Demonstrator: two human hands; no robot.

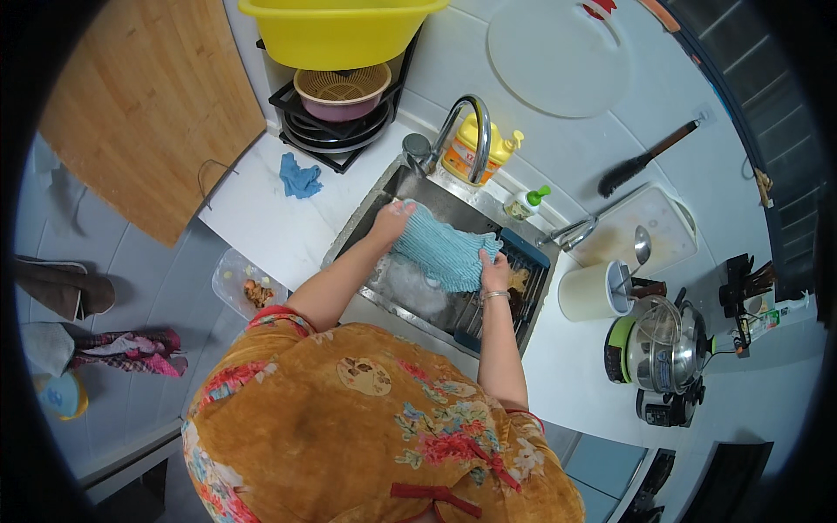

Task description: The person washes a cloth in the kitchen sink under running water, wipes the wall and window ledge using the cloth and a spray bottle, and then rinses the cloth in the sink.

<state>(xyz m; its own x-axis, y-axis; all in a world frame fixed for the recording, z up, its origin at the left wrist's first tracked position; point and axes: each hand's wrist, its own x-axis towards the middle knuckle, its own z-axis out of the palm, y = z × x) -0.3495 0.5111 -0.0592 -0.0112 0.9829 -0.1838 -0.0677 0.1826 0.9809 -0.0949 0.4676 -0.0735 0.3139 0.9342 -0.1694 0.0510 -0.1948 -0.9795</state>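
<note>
Stretched between both hands is a light-blue ribbed cloth [444, 248], held above the stainless steel sink [454, 196]. My left hand [391, 222] grips its upper left corner. At the opposite end, my right hand [495, 271] pinches the right edge, with a bracelet on the wrist. White suds [415, 291] lie in the basin below the cloth. A blue-framed drain rack [526, 248] spans the sink's right side, partly hidden by my right hand and forearm. The chrome faucet [482, 124] arches over the back of the basin.
Behind the sink stand a yellow detergent jug [467, 147] and a green-topped pump bottle [526, 202]. A blue rag [300, 176] lies on the left counter [261, 216]. To the right are a white utensil holder [588, 291] and a glass-sided cooker [660, 346]. A food-scrap container [235, 278] sits at the left edge.
</note>
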